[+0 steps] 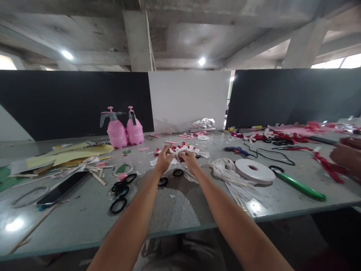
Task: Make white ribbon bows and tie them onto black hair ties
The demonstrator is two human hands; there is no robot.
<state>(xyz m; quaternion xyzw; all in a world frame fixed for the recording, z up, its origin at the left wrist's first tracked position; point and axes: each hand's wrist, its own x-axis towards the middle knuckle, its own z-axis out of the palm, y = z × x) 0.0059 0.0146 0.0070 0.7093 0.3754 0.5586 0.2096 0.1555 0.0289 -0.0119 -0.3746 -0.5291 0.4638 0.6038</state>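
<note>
Both my arms reach forward over the grey table (84,222). My left hand (163,160) and my right hand (189,160) pinch a piece of white ribbon (177,151) between them, a little above the tabletop. Around it lies a heap of white and red ribbon pieces (194,149). Just below my hands lie scissors with black handles (178,172). A large white ribbon spool (255,170) with loose white ribbon (225,169) sits to the right of my right arm.
Two pink spray bottles (125,130) stand at the back left. Yellow paper sheets (73,154), a phone (60,190) and black scissors (121,188) lie left. A glue gun (238,150), green-handled tool (299,185) and red ribbon (329,165) lie right, by another person's hands (345,152).
</note>
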